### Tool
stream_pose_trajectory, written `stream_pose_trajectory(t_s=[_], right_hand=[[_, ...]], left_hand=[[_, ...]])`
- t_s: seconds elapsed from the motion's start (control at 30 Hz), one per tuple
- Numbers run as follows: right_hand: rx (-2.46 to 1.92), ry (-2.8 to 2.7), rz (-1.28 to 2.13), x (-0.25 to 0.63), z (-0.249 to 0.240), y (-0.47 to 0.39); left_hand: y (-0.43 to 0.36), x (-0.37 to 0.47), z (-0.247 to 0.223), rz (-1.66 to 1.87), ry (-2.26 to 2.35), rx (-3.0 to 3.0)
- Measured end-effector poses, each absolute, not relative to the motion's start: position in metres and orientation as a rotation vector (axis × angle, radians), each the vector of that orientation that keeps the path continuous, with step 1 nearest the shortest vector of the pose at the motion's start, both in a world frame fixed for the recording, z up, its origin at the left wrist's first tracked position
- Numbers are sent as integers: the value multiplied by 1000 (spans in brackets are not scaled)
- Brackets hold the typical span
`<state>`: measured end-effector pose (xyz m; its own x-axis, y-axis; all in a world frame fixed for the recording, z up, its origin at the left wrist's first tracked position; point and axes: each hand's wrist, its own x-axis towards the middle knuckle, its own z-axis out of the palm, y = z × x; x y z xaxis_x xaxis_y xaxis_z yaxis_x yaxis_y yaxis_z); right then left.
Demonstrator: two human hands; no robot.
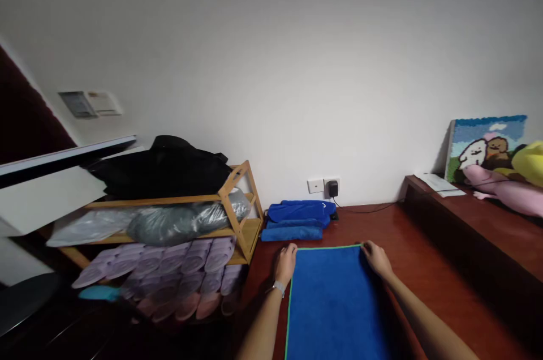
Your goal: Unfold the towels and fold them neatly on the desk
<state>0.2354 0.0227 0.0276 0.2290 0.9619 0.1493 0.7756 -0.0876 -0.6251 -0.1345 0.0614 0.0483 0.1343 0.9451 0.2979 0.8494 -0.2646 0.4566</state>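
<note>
A blue towel (335, 303) with a thin green edge lies spread over the reddish-brown wooden surface, its lower part running out of view. At its far left corner, my left hand (285, 264) pinches the edge; a watch or bracelet (279, 287) is on that wrist. My right hand (376, 258) pinches the far right corner. Between the hands the green edge runs nearly straight. Just beyond them, against the wall, sits a small stack of folded blue cloths (297, 219).
To the left stands a wooden rack (240, 224) holding a black bag (165, 170), plastic-wrapped bundles and several slippers (182, 258). A black plug (333, 188) sits in the wall socket, its cord trailing right. A raised ledge (479, 207) at right bears a pink plush toy (509, 193) and a picture (487, 145).
</note>
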Motion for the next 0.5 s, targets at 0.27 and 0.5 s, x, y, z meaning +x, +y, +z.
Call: stream_pose_trajectory(t_s=[0.27, 0.5], right_hand=[[-2058, -1624, 264, 227, 13, 57], [-1972, -1887, 122, 211, -3, 37]], left_hand=[[89, -122, 38, 733, 1900, 2404], [60, -55, 43, 765, 1691, 2585]])
